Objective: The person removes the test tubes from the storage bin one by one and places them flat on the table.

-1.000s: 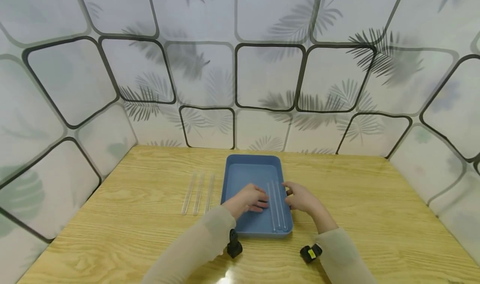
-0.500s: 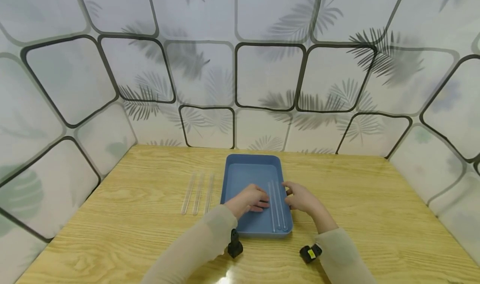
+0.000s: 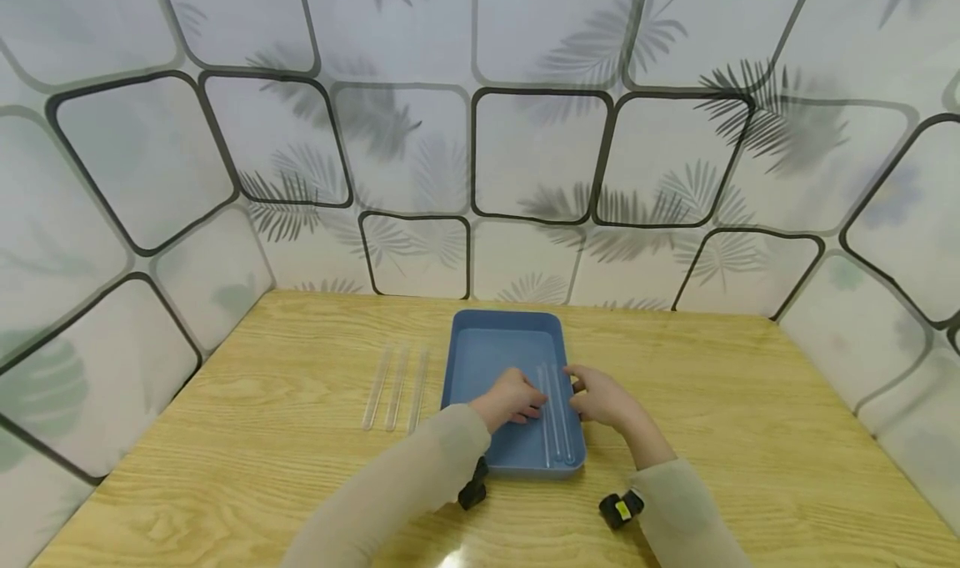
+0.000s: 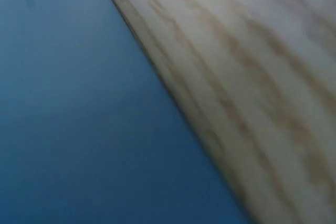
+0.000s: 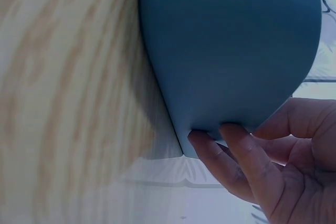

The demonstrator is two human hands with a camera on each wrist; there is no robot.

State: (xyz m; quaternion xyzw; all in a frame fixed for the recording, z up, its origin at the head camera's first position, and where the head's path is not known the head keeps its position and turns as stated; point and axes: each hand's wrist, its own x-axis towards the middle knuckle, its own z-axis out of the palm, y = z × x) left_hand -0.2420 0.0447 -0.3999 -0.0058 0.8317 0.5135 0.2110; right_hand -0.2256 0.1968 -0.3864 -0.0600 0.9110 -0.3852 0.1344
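Observation:
A blue tray lies on the wooden table. Along its right side inside lie several slim clear tubes, side by side, with rounded near ends. My left hand is over the tray, its fingertips right at the leftmost tube, fingers loosely bent. At the tray's right rim is my right hand; in the right wrist view the fingertips press the tray's outer wall, with the thumb at the rim. The left wrist view shows the tray's blue surface and no hand.
Left of the tray, several more clear tubes lie in a row on the table. A patterned fabric wall stands behind and at both sides. Black wrist cameras hang below the sleeves.
My left hand has shifted slightly right, its fingertips now reaching the leftmost tube. The tubes have hardly moved, and the right hand stays at the tray's rim.

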